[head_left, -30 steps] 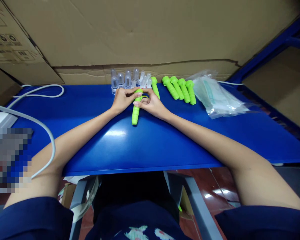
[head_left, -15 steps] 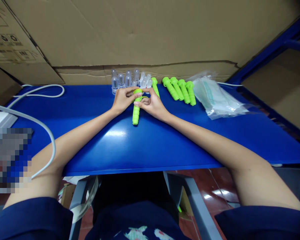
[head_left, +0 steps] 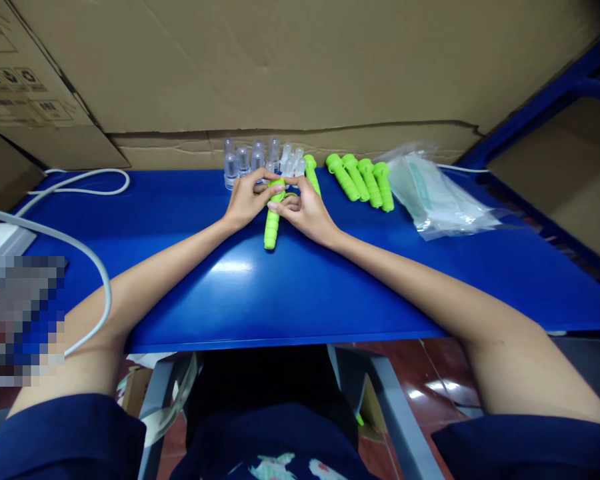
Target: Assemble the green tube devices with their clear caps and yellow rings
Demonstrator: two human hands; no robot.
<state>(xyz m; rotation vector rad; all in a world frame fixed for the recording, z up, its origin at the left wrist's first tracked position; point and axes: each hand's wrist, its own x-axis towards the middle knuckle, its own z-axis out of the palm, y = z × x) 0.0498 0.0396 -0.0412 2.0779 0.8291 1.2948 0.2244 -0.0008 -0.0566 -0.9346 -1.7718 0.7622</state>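
1. Clear bottles (head_left: 243, 160): several, stood on the far side of the blue table (head_left: 220, 293), left of centre.
2. Left hand (head_left: 244, 199): grasped the top end of the held green tube.
3. Held green tube (head_left: 271, 228): one, lay between both hands at centre, ribbed end near; handling seemed unfinished.
4. Right hand (head_left: 310, 210): pinched the same tube just below its top.
5. Loose green tube (head_left: 313, 175): one, lay beyond the right hand.
6. Row of green tubes (head_left: 371, 185): four, lay farther right; whether finished, could not be told.
7. Plastic bag (head_left: 425, 190): one, lay right of the row.
8. Change since the earlier frame: little; hands and tube kept nearly the same place.
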